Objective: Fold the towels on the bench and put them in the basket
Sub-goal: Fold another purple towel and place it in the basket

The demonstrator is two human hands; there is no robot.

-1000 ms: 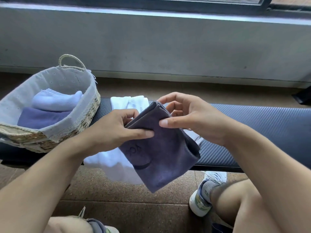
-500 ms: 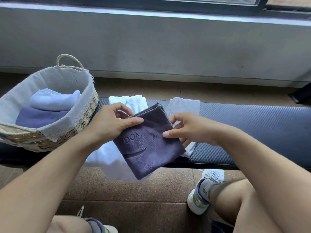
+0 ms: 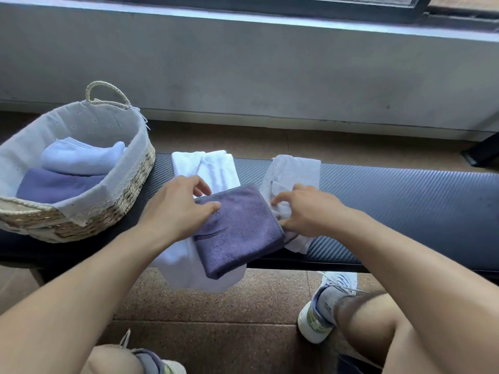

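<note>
Currently, risk notes:

1. State: folded purple towel (image 3: 237,228) lies on the tabletop (image 3: 405,201), partly on top of a white towel (image 3: 205,168), with its near corner hanging over the front edge. Left hand (image 3: 175,211) pinches its far-left corner, thumb on top and fingers curled under. Right hand (image 3: 305,209) sits at the towel's right edge with fingers curled down; whether it pinches the purple edge or the grey towel (image 3: 294,171) beneath it, I cannot tell.

2. Grabbing two layers: purple towel overlaps the white one and touches the grey one. A lift with fingers tucked under may drag a neighbour along and pull it off the tabletop.

3. White towel slide: a large part of it already hangs off the front edge toward the floor (image 3: 216,306). Any tug from the left hand likely tips the rest over.

4. Fold opening: only one corner is firmly pinched. Carrying it by that corner lets the layers fall apart on the way to the basket (image 3: 113,211).

5. Basket fit: it already holds a pale blue towel (image 3: 78,157) on a purple one (image 3: 54,184). A loose drop may land on the rim and slump out.

6. Basket itself sits at the left end of the tabletop, so a hard push could shift it.
</note>
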